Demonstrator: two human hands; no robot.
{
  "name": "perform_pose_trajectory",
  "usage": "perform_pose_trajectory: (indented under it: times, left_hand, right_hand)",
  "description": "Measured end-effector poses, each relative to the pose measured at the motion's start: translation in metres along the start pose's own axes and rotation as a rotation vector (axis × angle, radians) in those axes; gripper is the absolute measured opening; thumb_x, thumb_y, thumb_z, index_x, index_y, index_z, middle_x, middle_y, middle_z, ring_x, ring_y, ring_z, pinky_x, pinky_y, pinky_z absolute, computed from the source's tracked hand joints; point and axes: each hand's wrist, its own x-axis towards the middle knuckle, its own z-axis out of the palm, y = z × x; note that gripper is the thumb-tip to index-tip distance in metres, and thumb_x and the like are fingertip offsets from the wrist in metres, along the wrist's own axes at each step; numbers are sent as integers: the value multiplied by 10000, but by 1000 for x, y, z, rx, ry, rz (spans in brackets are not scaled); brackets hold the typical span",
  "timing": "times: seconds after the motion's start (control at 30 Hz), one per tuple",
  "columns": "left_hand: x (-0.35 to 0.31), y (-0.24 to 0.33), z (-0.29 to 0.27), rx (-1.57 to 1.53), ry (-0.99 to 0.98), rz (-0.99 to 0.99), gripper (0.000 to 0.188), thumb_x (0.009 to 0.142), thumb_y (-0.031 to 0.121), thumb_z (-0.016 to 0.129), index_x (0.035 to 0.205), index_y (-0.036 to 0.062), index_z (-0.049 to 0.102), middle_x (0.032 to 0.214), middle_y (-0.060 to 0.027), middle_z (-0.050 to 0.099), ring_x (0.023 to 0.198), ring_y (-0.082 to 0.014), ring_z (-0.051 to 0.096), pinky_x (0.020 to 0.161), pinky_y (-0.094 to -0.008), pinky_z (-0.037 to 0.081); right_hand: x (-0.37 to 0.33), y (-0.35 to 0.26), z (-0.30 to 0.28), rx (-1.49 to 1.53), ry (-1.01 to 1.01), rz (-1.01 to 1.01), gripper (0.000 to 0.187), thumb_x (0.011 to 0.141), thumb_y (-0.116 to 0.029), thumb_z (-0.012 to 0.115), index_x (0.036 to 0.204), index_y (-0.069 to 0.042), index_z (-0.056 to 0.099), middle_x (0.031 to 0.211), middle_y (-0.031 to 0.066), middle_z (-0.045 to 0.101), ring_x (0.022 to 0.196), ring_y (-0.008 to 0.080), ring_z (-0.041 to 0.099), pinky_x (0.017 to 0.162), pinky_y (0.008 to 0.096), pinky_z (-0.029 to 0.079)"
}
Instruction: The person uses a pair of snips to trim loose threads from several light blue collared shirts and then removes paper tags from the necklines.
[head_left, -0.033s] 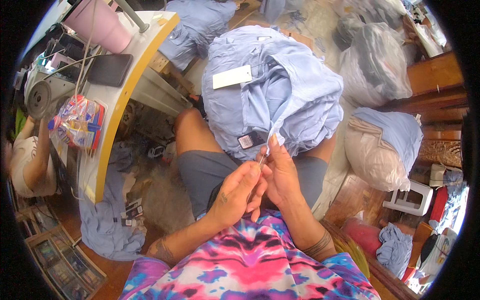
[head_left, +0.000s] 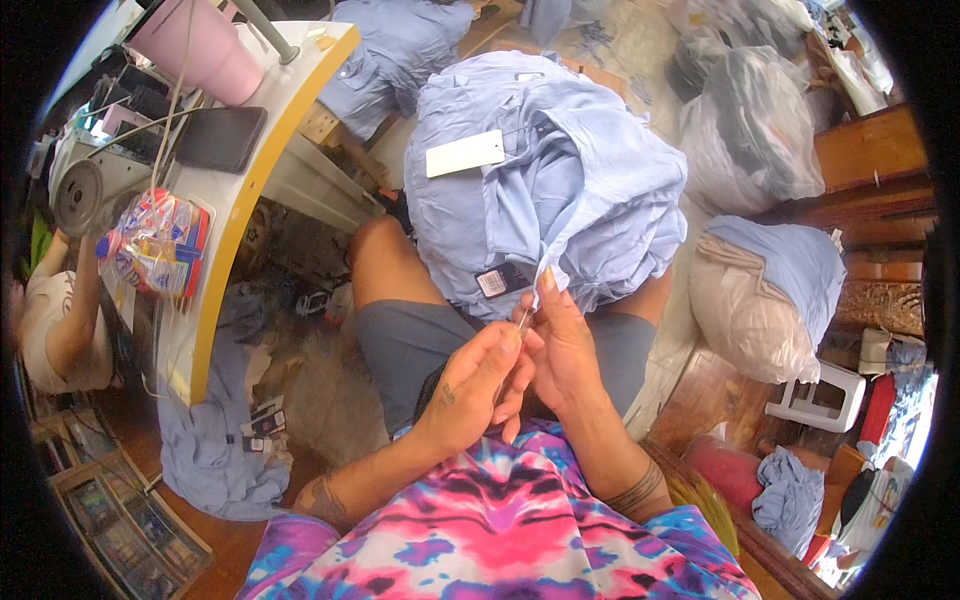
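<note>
A bulky bundle of light blue garments point(head_left: 620, 150) rests on my lap, between my knees. My right hand point(head_left: 565, 350) pinches a corner of the blue cloth at the bundle's near side, thumb on top. Just left of it, my left hand point(head_left: 468, 375) is closed round a thin metal tool point(head_left: 524, 318), whose slim tip reaches toward the pinched cloth. Fingers hide most of the tool, so I cannot tell its exact kind. A blank pale tag point(head_left: 465, 154) lies on top of the bundle. Near my fingers hangs a small dark tag point(head_left: 491, 283) with a white sticker.
At left, a yellow-edged table point(head_left: 225, 215) carries a phone point(head_left: 220, 138), a pink tumbler point(head_left: 200, 50) and colourful packets point(head_left: 160, 245). Another person's arm point(head_left: 75, 325) shows beyond it. Stuffed plastic bags point(head_left: 750, 140) and a white stool point(head_left: 820, 398) stand at right. Blue cloth point(head_left: 215, 450) lies on the floor.
</note>
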Motion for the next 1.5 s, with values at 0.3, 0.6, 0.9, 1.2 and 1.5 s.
perform_pose_trajectory:
  times: [0.3,0.6,0.9,1.2,1.5]
  left_hand:
    - [0,-4,-4,-12,-12,18,462,1117,438,402,1230,5,518,809,-37,501,479,-69,414,403,-269,492]
    - [-1,-5,-5,-31,10,20,454,1117,438,402,1230,15,523,808,-34,501,477,-68,413,401,-268,490]
    - [-1,-3,-7,-39,16,18,448,1117,430,402,1218,12,528,807,-37,504,469,-70,413,402,-273,503]
    - [0,-5,-10,-73,15,13,454,1115,435,404,1216,10,527,811,-39,509,471,-71,422,406,-281,515]
    - [0,-5,-11,-76,9,29,459,1116,437,396,1227,10,521,815,-39,511,478,-74,429,414,-285,517]
  right_hand:
    - [-1,2,4,-27,16,12,277,988,-368,722,1032,-115,618,868,-6,620,623,49,477,551,194,409]
    - [-2,3,9,-21,20,9,293,986,-367,726,1007,-102,603,851,3,610,591,60,440,532,206,379]
    - [-2,6,12,-16,57,-1,277,987,-354,727,1042,-108,613,902,-5,614,704,63,499,589,203,429]
    - [-1,4,12,-8,42,26,277,995,-362,713,1042,-108,615,897,-3,614,684,63,494,593,215,442]
    - [4,8,2,28,-38,63,294,996,-381,707,1031,-105,611,895,-10,629,650,54,480,591,209,439]
